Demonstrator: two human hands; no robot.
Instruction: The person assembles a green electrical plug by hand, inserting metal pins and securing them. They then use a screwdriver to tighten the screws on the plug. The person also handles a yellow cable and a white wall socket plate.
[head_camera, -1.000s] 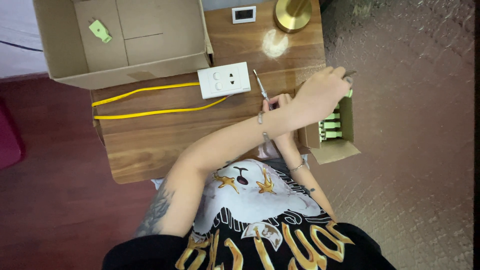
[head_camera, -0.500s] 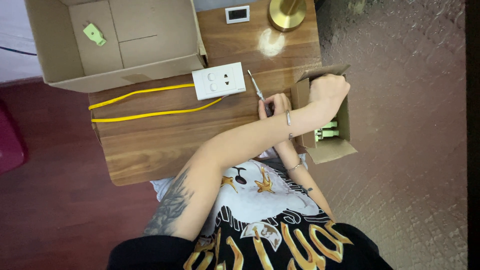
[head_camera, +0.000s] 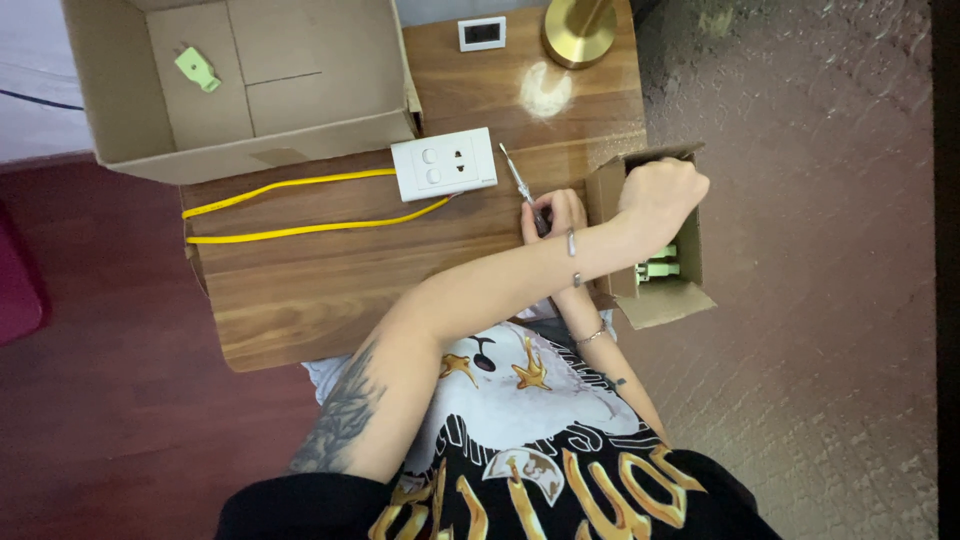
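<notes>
Left hand (head_camera: 662, 195), fingers curled shut, reaches across into the small open brown cardboard box (head_camera: 690, 300); the pale green plastic parts (head_camera: 657, 268) lie just below its knuckles; contact not visible. Right hand (head_camera: 553, 212) grips the slim silver screwdriver (head_camera: 518, 178), shaft angling up-left from its fingertips toward the white wall switch-and-socket plate (head_camera: 444, 163).

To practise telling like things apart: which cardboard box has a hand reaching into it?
The small box at the table's right edge; the left hand is inside. The large box isn't touched.

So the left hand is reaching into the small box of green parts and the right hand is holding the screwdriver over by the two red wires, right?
Not quite: the wires are yellow, as the head view shows. The left hand is in the small box and the right hand holds the screwdriver.
</notes>
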